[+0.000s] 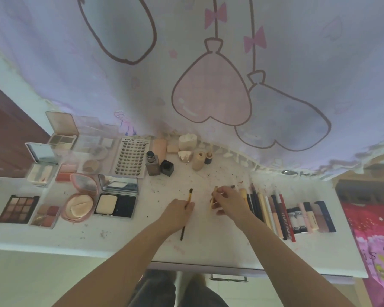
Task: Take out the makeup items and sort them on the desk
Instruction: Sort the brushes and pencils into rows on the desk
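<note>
On the white desk (208, 247) my left hand (178, 214) grips a thin makeup brush (189, 195) with a yellow ferrule and black handle, tip pointing away. My right hand (228, 201) pinches a pale wooden-handled brush (213, 199) just left of a row of pens, pencils and tubes (282, 214). Open palettes and compacts (71, 187) lie at the left. A lash tray (130, 157) and small bottles (162, 165) stand at the back.
A lilac cartoon-print curtain (208, 74) hangs over the desk's far edge. Dark specks dot the desk surface. A drawer handle (228, 278) shows under the front edge. A pink patterned cloth (377, 240) lies at the right, a dark wooden panel (7, 138) at the left.
</note>
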Demonstrator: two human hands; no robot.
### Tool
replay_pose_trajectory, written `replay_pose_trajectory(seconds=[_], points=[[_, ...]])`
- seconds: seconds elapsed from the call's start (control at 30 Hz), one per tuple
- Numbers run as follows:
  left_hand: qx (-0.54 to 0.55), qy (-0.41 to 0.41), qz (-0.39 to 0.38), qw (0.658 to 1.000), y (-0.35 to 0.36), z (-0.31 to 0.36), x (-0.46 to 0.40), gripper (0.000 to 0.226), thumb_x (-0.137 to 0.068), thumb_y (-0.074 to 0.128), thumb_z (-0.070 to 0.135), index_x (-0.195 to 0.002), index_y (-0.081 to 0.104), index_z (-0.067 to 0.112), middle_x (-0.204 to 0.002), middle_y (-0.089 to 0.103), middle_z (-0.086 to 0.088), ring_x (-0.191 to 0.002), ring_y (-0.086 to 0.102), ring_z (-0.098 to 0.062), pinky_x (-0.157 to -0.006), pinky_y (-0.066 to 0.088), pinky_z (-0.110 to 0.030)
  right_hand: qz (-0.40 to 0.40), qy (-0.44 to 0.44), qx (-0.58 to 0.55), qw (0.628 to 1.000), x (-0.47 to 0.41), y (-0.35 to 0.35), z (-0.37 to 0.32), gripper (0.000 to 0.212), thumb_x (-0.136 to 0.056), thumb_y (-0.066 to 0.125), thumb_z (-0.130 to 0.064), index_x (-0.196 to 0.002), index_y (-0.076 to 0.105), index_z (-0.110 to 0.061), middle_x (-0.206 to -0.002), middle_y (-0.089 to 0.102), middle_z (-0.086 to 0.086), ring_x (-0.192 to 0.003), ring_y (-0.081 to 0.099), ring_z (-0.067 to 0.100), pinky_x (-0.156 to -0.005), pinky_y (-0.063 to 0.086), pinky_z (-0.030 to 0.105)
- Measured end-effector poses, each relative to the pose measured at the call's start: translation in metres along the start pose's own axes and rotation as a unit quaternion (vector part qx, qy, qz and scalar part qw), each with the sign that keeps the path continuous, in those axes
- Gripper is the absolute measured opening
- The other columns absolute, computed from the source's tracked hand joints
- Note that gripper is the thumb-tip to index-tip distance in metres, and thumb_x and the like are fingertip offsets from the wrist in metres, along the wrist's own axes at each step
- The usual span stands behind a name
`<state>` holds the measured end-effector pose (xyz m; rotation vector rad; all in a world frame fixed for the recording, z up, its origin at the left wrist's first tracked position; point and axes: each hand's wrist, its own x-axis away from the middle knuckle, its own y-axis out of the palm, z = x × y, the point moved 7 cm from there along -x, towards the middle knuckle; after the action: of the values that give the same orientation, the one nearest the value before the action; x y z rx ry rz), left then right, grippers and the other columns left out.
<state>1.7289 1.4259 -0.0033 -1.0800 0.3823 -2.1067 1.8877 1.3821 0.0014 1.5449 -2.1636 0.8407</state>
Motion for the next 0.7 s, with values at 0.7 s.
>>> replay_pose_trajectory(seconds=[0.7], points=[[-0.251, -0.080, 0.078, 0.961, -0.074, -0.074, -0.012, 0.035, -0.097, 0.045, 0.039, -0.112, 0.052, 0.007, -0.113, 0.060, -0.010, -0.105, 0.058, -0.026, -0.081, 0.046, -0.034, 0.002, -0.064, 0.223, 0.973, -0.030, 0.137, -0.047, 0.021, -0.090, 0.059, -0.028, -0.093, 0.050, -0.010, -0.092, 0.067, 0.018, -0.085, 0.066, 0.033, -0.079, 0.055, 0.045]])
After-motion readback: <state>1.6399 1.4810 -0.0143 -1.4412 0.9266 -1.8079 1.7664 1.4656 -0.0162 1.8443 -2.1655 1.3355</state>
